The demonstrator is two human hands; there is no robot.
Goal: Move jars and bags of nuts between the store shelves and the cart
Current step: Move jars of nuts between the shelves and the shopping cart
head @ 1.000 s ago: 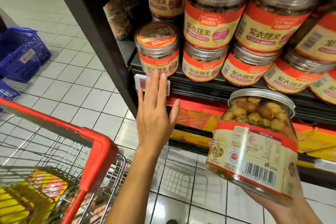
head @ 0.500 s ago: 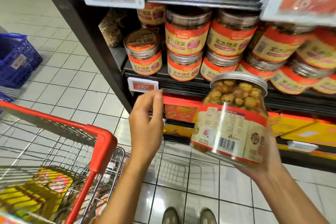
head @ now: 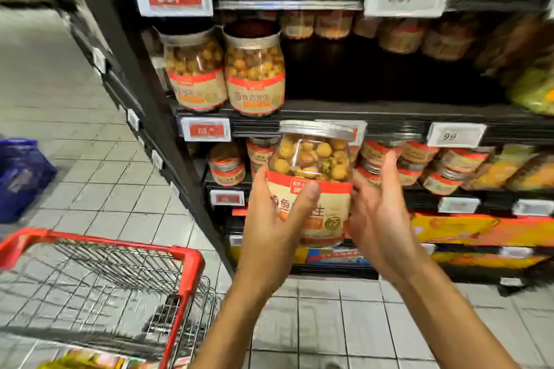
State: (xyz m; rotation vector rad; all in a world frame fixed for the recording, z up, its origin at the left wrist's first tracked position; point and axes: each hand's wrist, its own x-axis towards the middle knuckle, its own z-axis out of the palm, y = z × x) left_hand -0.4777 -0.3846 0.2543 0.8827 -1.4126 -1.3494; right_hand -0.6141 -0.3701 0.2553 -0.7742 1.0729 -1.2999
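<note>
A clear jar of coated nuts (head: 314,171) with a silver lid and a red and beige label is held upright in front of the shelves, between both hands. My left hand (head: 269,228) grips its left side, thumb across the label. My right hand (head: 377,219) lies against its right side with the fingers nearly straight. Two matching jars (head: 227,69) stand on the shelf above, with a dark gap (head: 374,75) to their right. The red-rimmed wire cart (head: 114,272) is at the lower left.
Black shelving (head: 389,112) fills the right side, with price tags on the shelf fronts. Smaller orange-labelled jars (head: 419,165) sit on the shelf behind the held jar. Yellow and orange packs (head: 467,231) lie lower down. A blue basket (head: 21,177) stands on the tiled floor at left.
The view has tilted up to a higher shelf. The jar has risen and turned its front label to me. My left hand, free before, now grips the jar's left side.
</note>
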